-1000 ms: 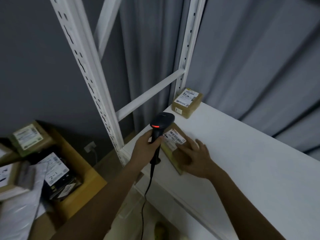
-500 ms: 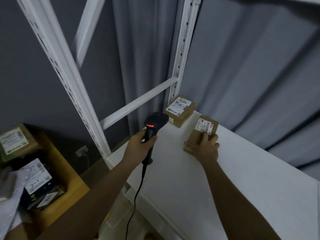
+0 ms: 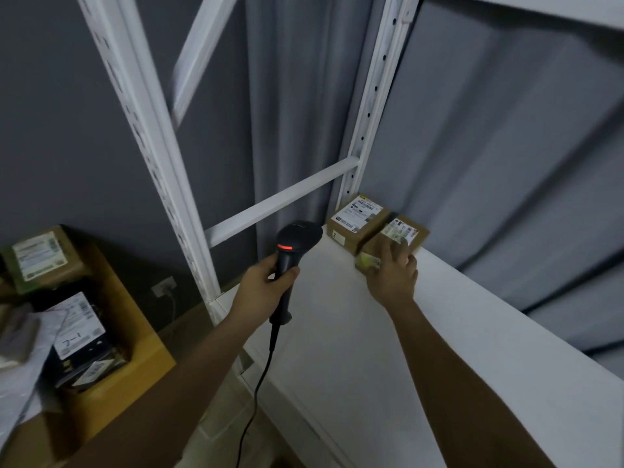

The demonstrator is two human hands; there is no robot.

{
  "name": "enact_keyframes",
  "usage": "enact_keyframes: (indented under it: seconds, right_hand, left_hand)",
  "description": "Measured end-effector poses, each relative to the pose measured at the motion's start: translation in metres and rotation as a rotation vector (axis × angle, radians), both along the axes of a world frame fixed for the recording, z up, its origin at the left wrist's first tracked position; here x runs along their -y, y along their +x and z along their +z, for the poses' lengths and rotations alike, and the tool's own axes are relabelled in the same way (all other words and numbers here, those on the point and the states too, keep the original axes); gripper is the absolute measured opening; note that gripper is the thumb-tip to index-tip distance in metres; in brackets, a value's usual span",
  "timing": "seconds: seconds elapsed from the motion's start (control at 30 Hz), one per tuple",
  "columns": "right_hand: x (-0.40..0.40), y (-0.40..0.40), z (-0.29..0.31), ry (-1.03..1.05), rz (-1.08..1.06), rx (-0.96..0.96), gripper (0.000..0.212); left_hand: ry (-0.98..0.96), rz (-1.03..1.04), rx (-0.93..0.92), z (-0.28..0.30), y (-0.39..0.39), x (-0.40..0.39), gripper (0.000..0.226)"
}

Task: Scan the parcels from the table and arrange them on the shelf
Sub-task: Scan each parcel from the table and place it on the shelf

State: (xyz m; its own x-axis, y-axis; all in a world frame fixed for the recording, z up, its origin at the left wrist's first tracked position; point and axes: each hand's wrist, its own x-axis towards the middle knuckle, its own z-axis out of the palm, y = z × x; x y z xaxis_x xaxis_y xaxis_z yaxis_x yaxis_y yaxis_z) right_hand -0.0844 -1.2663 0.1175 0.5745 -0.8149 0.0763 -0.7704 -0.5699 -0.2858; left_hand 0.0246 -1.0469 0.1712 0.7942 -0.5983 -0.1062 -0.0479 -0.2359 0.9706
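Grey curtains (image 3: 489, 136) are hanging behind a white metal shelf (image 3: 388, 349) with perforated uprights and a diagonal brace. Two brown cardboard parcels are sitting at the far left corner of the shelf board. The corner parcel (image 3: 358, 222) is lying against the upright, carrying a white shipping label with barcodes; the print is too small to read. The second parcel (image 3: 403, 233) is lying just to its right, touching it, also bearing a barcoded label that is blurred.

The right hand (image 3: 393, 275) is resting on the near end of the second parcel, fingers extended and slightly spread across its top. The left hand (image 3: 266, 285) is gripping the handle of a black barcode scanner (image 3: 293, 244), fingers wrapped around it; a red light is showing on the scanner head, and its cable is hanging down.

At the lower left, a wooden surface (image 3: 135, 319) is carrying further parcels (image 3: 77, 336); one white label is showing handwritten characters resembling "7-1".
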Motion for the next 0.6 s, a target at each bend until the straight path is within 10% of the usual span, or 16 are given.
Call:
enact_keyframes:
  seconds: [0.23, 0.6]
  right_hand:
    - [-0.159, 0.002, 0.016, 0.088, 0.470, 0.626, 0.029]
    - [-0.340, 0.079, 0.011, 1.070, 0.630, 0.489, 0.041]
  left_hand:
    - [-0.082, 0.046, -0.104, 0.006, -0.004, -0.073, 0.016]
    - [-0.105, 0.298, -0.128, -0.008, 0.026, -0.236, 0.012]
